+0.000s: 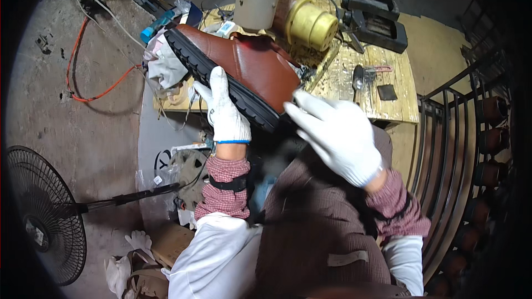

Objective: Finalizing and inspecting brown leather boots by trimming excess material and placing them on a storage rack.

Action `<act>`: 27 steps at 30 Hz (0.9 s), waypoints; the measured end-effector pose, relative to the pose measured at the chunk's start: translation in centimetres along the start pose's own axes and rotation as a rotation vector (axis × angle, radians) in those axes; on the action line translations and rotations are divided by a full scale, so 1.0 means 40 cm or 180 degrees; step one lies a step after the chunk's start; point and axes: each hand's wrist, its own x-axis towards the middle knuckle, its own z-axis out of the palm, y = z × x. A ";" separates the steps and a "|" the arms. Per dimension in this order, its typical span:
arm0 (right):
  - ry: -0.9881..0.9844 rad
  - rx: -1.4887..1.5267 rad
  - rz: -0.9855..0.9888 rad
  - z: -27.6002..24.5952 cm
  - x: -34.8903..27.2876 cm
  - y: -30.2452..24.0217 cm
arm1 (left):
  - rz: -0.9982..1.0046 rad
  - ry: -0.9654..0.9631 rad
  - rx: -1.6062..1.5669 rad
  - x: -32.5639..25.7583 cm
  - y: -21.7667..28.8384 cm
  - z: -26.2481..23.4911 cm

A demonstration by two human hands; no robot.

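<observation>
A reddish-brown leather shoe (252, 66) with a thick black lugged sole (221, 86) is tilted on its side in front of me, over the near edge of the wooden work table. My left hand (226, 108), in a white knit glove, grips it from below, fingers against the sole. White-gloved too, my right hand (338, 133) is at the shoe's near right end. Its fingers are stretched out, and their tips are at the upper's edge; whether they press on it I cannot tell.
On the wooden table (396, 102) stand a grey cylinder (257, 0), a yellow round machine part (313, 25) and black trays (382, 30); a brush (359, 80) lies at right. A black rack (443, 133) holding shoes stands right. A fan (44, 216) is at left.
</observation>
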 end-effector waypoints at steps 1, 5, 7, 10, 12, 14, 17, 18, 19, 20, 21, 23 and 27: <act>0.0382 -0.0128 -0.0326 0.037 0.037 0.003 | -0.0155 -0.0047 0.0024 -0.025 0.002 -0.003; -0.0093 -0.0240 -0.0612 0.044 0.100 -0.040 | -0.0112 -0.0621 -0.0105 -0.042 -0.025 -0.058; -0.1380 -0.0192 -0.0391 0.033 0.059 -0.059 | -0.0041 -0.0595 0.0006 -0.041 -0.003 -0.053; -0.3653 0.0449 -0.0143 0.022 -0.124 -0.027 | -0.0079 -0.0317 -0.0142 0.010 0.019 -0.109; -0.2988 0.1248 0.0656 -0.014 -0.253 0.000 | -0.0229 -0.0459 -0.0324 0.063 -0.020 -0.161; -0.1858 0.1198 0.1171 -0.047 -0.285 -0.013 | -0.0477 -0.0431 -0.0391 0.028 -0.014 -0.158; -0.0283 0.1015 0.1501 -0.115 -0.303 -0.037 | -0.1290 -0.0738 -0.0643 -0.056 -0.058 -0.140; -0.0353 0.0916 0.1358 -0.144 -0.292 -0.041 | -0.1675 -0.0966 -0.0691 -0.098 -0.071 -0.144; -0.0412 0.0765 0.1272 -0.172 -0.281 -0.047 | -0.2214 -0.1293 -0.1086 -0.138 -0.089 -0.144; -0.0335 0.0957 0.1116 -0.184 -0.279 -0.049 | -0.2502 -0.1930 -0.1209 -0.163 -0.111 -0.153; -0.0261 0.1112 0.0961 -0.184 -0.288 -0.053 | -0.2614 -0.1972 -0.0833 -0.213 -0.119 -0.115; -0.0388 0.0790 0.0781 -0.215 -0.312 -0.091 | -0.2649 -0.2832 -0.0831 -0.251 -0.186 -0.129; -0.0048 -0.0132 0.1349 -0.450 -0.334 -0.223 | -0.2649 -0.3377 0.1383 -0.313 -0.139 0.030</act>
